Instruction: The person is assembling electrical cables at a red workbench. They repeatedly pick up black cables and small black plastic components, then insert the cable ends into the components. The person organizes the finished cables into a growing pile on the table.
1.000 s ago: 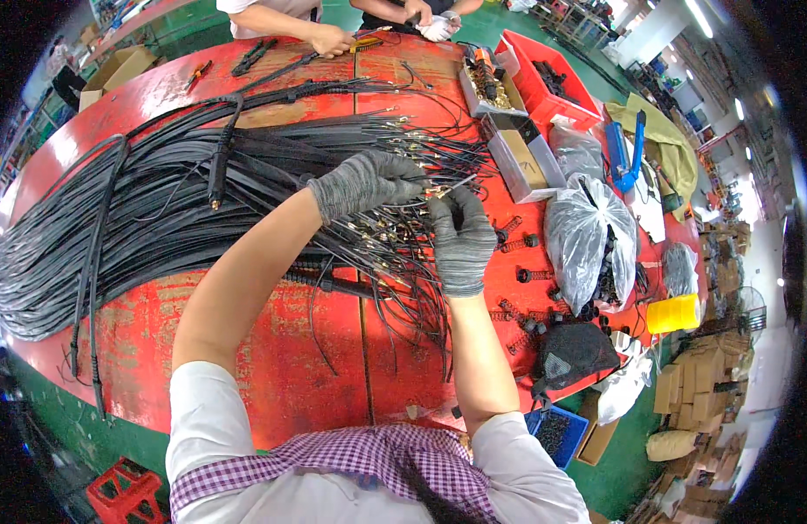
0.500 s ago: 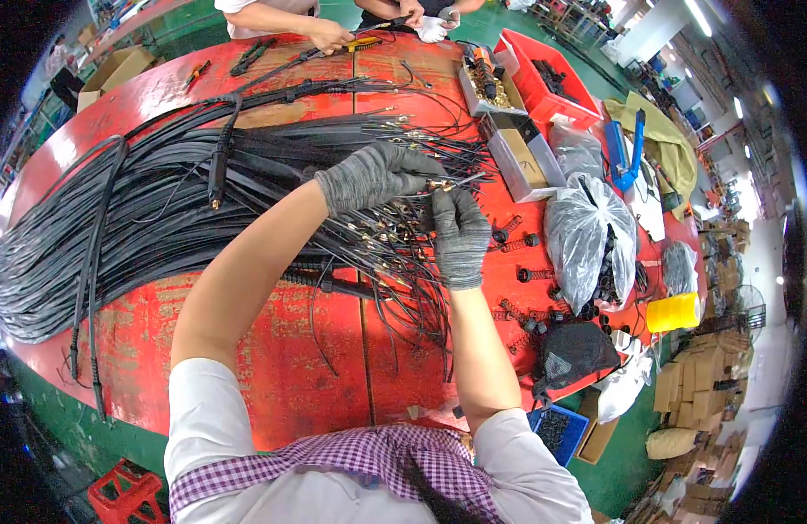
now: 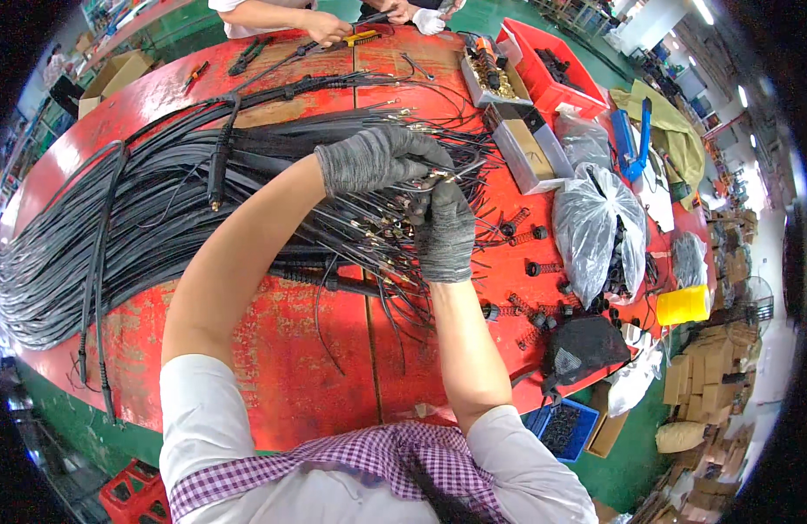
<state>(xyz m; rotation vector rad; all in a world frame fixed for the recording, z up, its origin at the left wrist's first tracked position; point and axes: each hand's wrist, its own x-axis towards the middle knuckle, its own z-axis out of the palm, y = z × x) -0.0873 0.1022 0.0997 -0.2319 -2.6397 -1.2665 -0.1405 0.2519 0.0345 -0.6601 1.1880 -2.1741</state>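
Observation:
A thick bundle of black cables (image 3: 141, 227) lies across the table, its brass-tipped ends fanned out under my hands. My left hand (image 3: 382, 160), in a grey knit glove, is closed on one black cable near its end. From below, my right hand (image 3: 445, 231), gloved alike, pinches at the same end with bent fingers. Between the two sets of fingertips shows a small brass fitting (image 3: 440, 175); its exact shape is too small to make out. Right of my right hand lie several black caps with springs (image 3: 543, 269).
The red table (image 3: 272, 349) has worn paint. At the right stand a grey bin (image 3: 552, 162), a red crate (image 3: 578, 103), a clear plastic bag (image 3: 587, 236), a blue hand press (image 3: 631, 148) and a yellow roll (image 3: 683, 306). Across the table, other people's hands (image 3: 327, 28) handle a cable.
My right hand has moved a little left and its fingertips have come closer to the left hand's at the brass fitting. The left hand stays closed on the cable.

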